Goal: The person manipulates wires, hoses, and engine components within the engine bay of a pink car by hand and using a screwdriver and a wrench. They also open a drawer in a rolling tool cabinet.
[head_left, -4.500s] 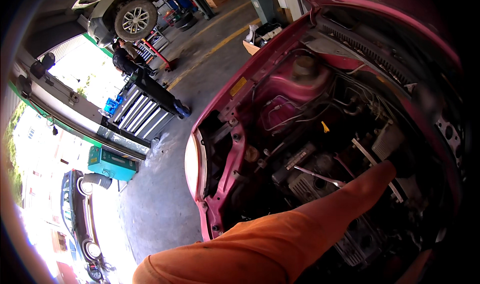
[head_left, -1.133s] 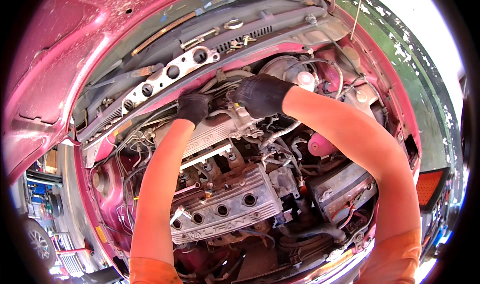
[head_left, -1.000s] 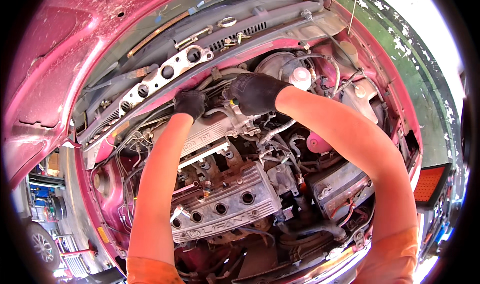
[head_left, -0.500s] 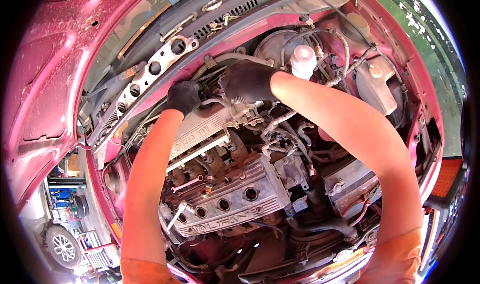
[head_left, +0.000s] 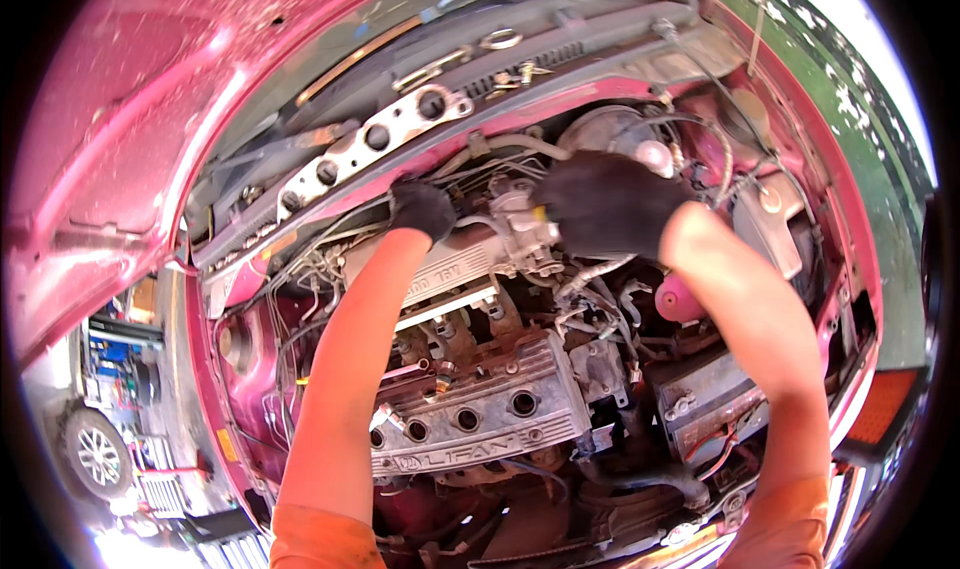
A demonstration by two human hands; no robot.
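Both my hands wear black gloves and reach to the rear of a car engine. My left hand (head_left: 421, 210) is at the back edge of the ribbed intake manifold (head_left: 452, 267); its fingers are hidden behind that edge. To the right of the throttle body (head_left: 520, 214), my right hand (head_left: 608, 207) is smeared by motion. A small yellow spot shows at its left edge, too blurred to name. The brake fluid reservoir cap (head_left: 655, 158) peeks out just behind this hand.
A flat metal gasket (head_left: 350, 155) with several round holes lies along the windscreen cowl, near loose bolts (head_left: 524, 75). On the engine, a wrench (head_left: 403, 370) rests behind the ribbed valve cover (head_left: 490, 431). The battery (head_left: 710, 404) sits right; the raised red hood (head_left: 120, 99) stands left.
My right hand has moved right and toward me, away from my left hand, uncovering the throttle body. My left hand stays at the manifold's rear edge. The whole view has shifted and turned slightly.
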